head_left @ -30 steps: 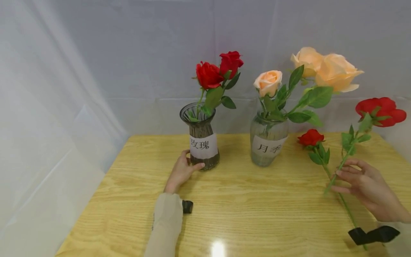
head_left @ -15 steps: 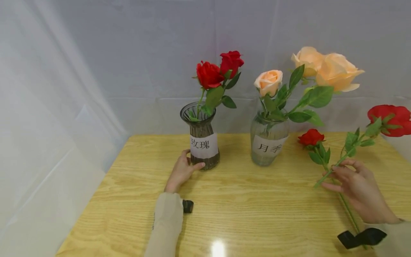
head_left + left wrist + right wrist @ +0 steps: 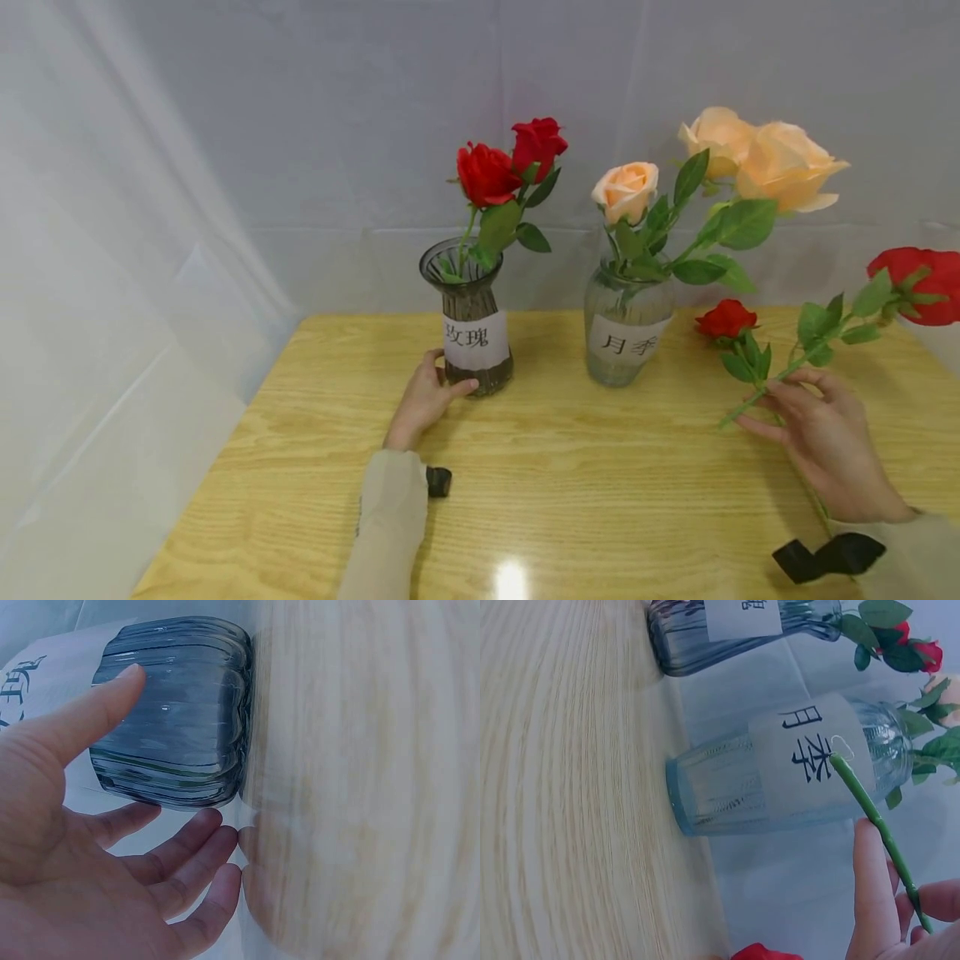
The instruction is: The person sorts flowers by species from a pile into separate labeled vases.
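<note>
My left hand (image 3: 427, 398) holds the base of a dark grey glass vase (image 3: 470, 305), its thumb across the front and its fingers at the side. Two red roses (image 3: 487, 175) stand in that vase, which bears a white label. On the right, my right hand (image 3: 828, 437) pinches the green stem of a large red rose (image 3: 918, 283) above the table. Its bloom leans right, cut off by the frame edge, and the stem's end (image 3: 841, 766) points left. Beneath lies a smaller red rose (image 3: 727, 321), its stem partly hidden by the right hand.
A clear glass vase (image 3: 618, 367) with a white label stands right of the dark one. It holds several peach roses (image 3: 787, 167), which spread to the right. A white sheet (image 3: 337, 125) hangs behind the wooden table (image 3: 585, 500).
My right hand has moved left, and the large red rose has tipped further right and lower, its stem end swinging left. My left hand and both vases have stayed in place.
</note>
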`<state>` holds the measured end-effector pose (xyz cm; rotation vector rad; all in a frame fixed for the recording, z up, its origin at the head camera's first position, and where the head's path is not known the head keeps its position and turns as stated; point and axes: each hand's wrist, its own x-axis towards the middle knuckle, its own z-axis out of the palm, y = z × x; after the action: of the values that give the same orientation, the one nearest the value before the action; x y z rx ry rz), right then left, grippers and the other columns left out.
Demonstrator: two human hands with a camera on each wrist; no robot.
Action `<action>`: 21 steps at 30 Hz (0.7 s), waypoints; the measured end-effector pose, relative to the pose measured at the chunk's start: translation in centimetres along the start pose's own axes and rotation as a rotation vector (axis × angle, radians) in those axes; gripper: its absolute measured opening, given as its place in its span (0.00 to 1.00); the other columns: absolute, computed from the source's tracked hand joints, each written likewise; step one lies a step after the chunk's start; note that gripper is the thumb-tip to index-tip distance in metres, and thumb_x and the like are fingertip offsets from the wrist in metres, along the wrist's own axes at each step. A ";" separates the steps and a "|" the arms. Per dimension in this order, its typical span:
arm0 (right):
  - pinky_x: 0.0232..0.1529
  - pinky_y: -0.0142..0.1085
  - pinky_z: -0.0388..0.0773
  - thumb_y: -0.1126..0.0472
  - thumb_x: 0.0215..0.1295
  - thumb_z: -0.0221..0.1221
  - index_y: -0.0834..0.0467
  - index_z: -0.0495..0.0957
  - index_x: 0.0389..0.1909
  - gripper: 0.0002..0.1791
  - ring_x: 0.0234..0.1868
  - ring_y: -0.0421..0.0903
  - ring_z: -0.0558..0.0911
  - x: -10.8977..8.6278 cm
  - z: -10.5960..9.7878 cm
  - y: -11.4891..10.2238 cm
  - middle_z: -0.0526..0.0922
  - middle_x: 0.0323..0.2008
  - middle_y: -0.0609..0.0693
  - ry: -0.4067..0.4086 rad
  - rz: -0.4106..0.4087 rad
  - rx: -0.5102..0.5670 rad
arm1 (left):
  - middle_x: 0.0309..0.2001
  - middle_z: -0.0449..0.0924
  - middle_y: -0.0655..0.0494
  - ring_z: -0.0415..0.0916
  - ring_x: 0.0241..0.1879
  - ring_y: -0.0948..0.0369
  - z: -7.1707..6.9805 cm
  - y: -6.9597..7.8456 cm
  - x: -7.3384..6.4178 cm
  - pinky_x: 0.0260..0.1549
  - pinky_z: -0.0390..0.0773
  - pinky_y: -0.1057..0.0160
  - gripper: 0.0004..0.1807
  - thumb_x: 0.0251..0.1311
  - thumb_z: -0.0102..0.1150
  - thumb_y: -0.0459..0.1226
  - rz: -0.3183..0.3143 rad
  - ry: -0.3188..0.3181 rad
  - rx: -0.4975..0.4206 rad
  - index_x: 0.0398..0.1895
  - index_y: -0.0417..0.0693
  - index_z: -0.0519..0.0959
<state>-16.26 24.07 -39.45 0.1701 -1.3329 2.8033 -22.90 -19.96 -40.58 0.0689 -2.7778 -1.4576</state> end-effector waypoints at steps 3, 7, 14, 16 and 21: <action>0.38 0.49 0.86 0.78 0.74 0.47 0.62 0.75 0.35 0.12 0.38 0.49 0.85 0.0 0.6 0.3 0.80 0.35 0.53 0.011 -0.012 0.041 | 0.46 0.73 0.39 0.69 0.44 0.49 0.0 0.0 0.0 0.45 0.73 0.49 0.44 0.62 0.69 0.38 0.002 0.001 -0.003 0.73 0.27 0.57; 0.37 0.50 0.86 0.79 0.74 0.46 0.62 0.75 0.35 0.13 0.38 0.51 0.85 0.0 1.4 0.8 0.79 0.34 0.54 0.032 -0.054 0.121 | 0.48 0.73 0.37 0.69 0.46 0.48 -0.1 0.1 -0.1 0.47 0.73 0.48 0.44 0.62 0.70 0.38 0.001 0.002 -0.015 0.73 0.27 0.56; 0.37 0.56 0.84 0.82 0.73 0.44 0.65 0.74 0.33 0.14 0.35 0.56 0.85 -0.2 2.8 1.7 0.81 0.30 0.59 0.031 -0.141 0.305 | 0.49 0.73 0.36 0.70 0.47 0.46 0.0 0.2 -0.2 0.50 0.73 0.47 0.44 0.61 0.70 0.37 0.012 0.000 -0.026 0.73 0.26 0.56; 0.37 0.58 0.84 0.82 0.73 0.42 0.67 0.74 0.33 0.15 0.35 0.58 0.85 -0.2 3.2 2.0 0.82 0.30 0.62 -0.017 -0.186 0.366 | 0.48 0.73 0.36 0.69 0.47 0.47 0.0 0.2 -0.2 0.50 0.72 0.47 0.45 0.61 0.70 0.37 0.007 0.002 -0.031 0.73 0.27 0.56; 0.38 0.62 0.82 0.83 0.73 0.41 0.70 0.74 0.33 0.15 0.35 0.62 0.83 -0.1 4.2 2.6 0.81 0.33 0.65 -0.087 -0.228 0.485 | 0.47 0.73 0.37 0.69 0.46 0.48 -0.1 0.1 -0.3 0.49 0.72 0.48 0.44 0.61 0.70 0.37 0.002 0.003 -0.033 0.73 0.27 0.56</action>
<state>-16.04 19.17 -38.81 0.4277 -0.5706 2.8831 -22.65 -19.96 -40.46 0.0673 -2.7495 -1.5012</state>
